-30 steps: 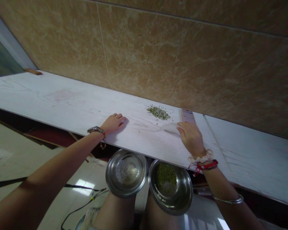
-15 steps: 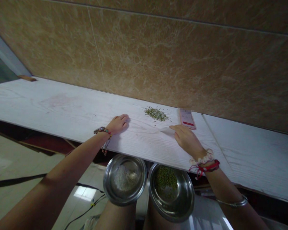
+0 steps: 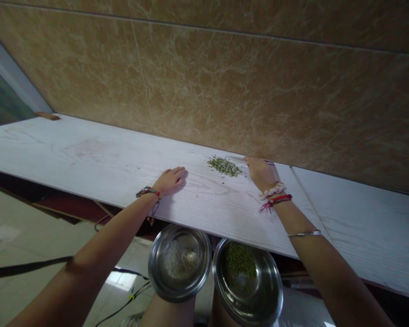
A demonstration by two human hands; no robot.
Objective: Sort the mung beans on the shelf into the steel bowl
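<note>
From the head view, we're resting our left hand (image 3: 170, 180) on the white wood-grained board (image 3: 98, 154), its fingers loosely open and slightly bent, holding nothing. Our right hand (image 3: 261, 172) is reaching in by the brown marbled wall (image 3: 204, 81), pinching what is looking like a thin, pale sheet (image 3: 236, 158); its fingertips are partly hidden. Small green beans mixed with white grains (image 3: 225, 166) are lying scattered between our hands, nearer the right. Below the board's edge, two round, shiny metal bowls are sitting side by side: the left bowl (image 3: 179, 290) is holding whitish grains (image 3: 179, 260), the right bowl (image 3: 255, 304) green beans (image 3: 240, 261).
</note>
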